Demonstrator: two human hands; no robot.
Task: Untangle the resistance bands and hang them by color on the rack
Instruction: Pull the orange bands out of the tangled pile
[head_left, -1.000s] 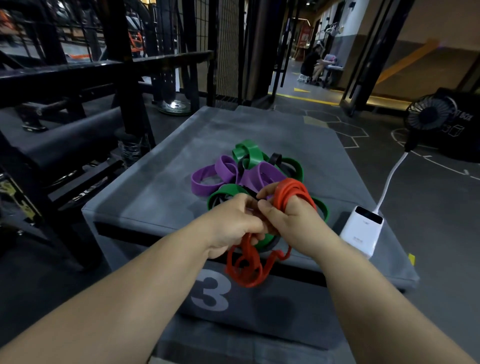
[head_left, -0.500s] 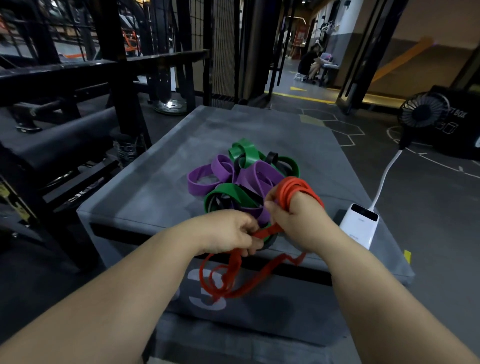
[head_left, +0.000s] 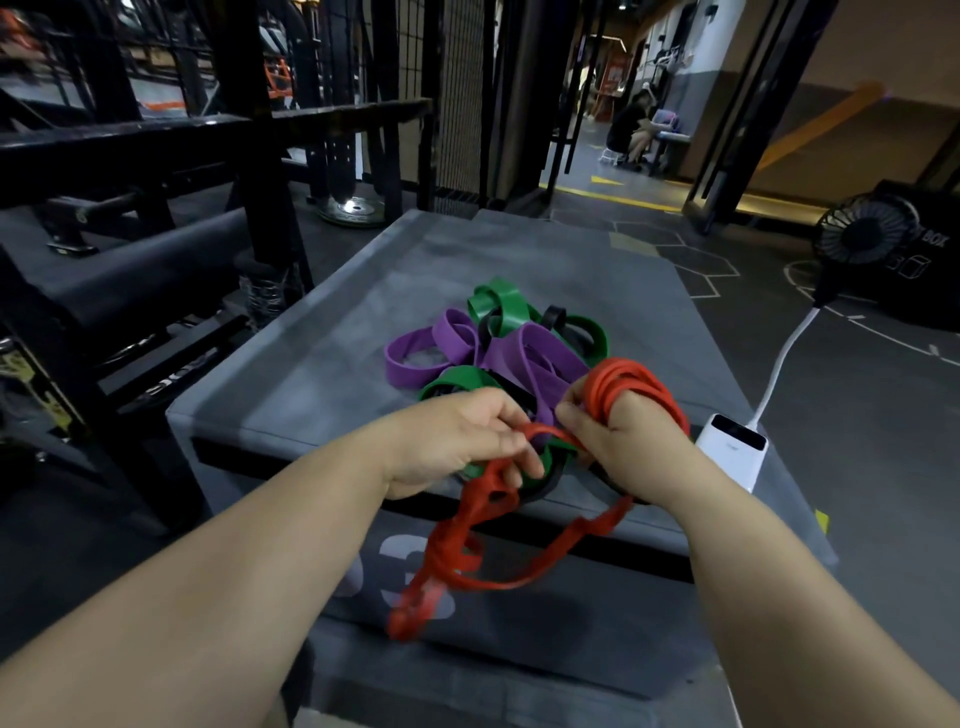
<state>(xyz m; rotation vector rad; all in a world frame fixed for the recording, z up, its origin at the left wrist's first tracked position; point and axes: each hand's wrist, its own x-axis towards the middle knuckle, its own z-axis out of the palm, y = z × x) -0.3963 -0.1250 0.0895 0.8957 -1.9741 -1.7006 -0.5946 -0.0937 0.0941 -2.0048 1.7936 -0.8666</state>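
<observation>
the right hand (head_left: 631, 447) has the red resistance band (head_left: 631, 382) coiled round its fingers. the left hand (head_left: 457, 441) pinches the same band's hanging loops, just beside the right, above the purple and green bands (head_left: 498, 338) piled on the grey plyo box (head_left: 311, 364).

Your red band (head_left: 618, 382) looks like thin rubber, matt and smooth. The purple bands (head_left: 519, 358) and green bands (head_left: 498, 304) look like the same rubber, wider, with a faint sheen. Under them, the box (head_left: 322, 374) has a grey matt cover, scuffed pale in patches. On its right, the power bank (head_left: 727, 457) is glossy white plastic. On the left, the rack (head_left: 130, 140) is dull black metal.
</observation>
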